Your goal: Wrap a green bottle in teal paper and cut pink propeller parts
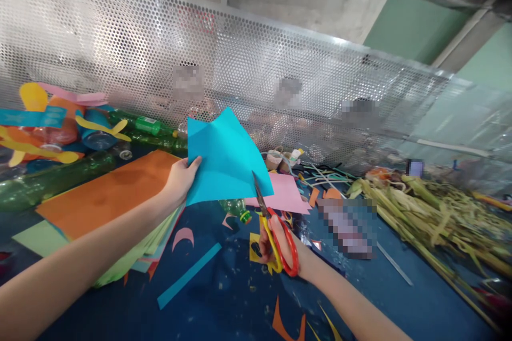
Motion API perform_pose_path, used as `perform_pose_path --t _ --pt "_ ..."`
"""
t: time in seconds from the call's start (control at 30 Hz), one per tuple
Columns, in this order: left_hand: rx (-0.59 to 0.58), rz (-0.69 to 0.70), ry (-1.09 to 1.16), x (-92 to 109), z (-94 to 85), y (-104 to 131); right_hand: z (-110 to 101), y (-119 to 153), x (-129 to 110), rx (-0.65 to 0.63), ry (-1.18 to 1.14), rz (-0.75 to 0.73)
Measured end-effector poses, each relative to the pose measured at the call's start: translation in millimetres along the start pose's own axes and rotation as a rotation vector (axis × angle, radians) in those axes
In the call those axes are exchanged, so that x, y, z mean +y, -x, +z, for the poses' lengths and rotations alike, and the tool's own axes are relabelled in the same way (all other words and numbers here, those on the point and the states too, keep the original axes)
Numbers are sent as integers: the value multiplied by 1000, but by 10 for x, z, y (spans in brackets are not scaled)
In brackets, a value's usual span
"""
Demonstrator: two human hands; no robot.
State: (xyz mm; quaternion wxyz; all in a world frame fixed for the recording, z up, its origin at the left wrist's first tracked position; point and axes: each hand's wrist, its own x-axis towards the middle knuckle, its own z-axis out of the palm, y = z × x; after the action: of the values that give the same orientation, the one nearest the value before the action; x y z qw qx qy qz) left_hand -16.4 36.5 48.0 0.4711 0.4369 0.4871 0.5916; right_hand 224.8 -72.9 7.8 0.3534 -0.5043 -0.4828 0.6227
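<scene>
A sheet of bright blue paper (224,157) is held up in front of me, its top edge uneven and its right side curved. My left hand (182,178) pinches its left edge between thumb and fingers. My right hand (276,237) grips scissors (280,248) with one red and one yellow handle. The scissor blades point up and overlap the lower right part of the sheet. A narrow blue strip (189,275) lies on the dark blue table below, near a pink curved scrap (183,238).
Orange sheets (108,192) top a paper stack at left, beside green bottles (52,178) and paper-decorated bottles. Pink paper (282,192) lies behind the scissors. Dried stalks (432,224) cover the right side. Perforated metal (240,58) spans the back. Orange scraps (286,325) lie in front.
</scene>
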Motion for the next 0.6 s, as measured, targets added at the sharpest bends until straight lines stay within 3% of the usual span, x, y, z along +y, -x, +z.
perform_pose_path --t 0.1,0.6 --pt "-27 -38 -45 21 8 31 17 22 -13 43 -114 24" --pt "-51 -3 -173 62 31 93 2 56 -55 39 -86 -53"
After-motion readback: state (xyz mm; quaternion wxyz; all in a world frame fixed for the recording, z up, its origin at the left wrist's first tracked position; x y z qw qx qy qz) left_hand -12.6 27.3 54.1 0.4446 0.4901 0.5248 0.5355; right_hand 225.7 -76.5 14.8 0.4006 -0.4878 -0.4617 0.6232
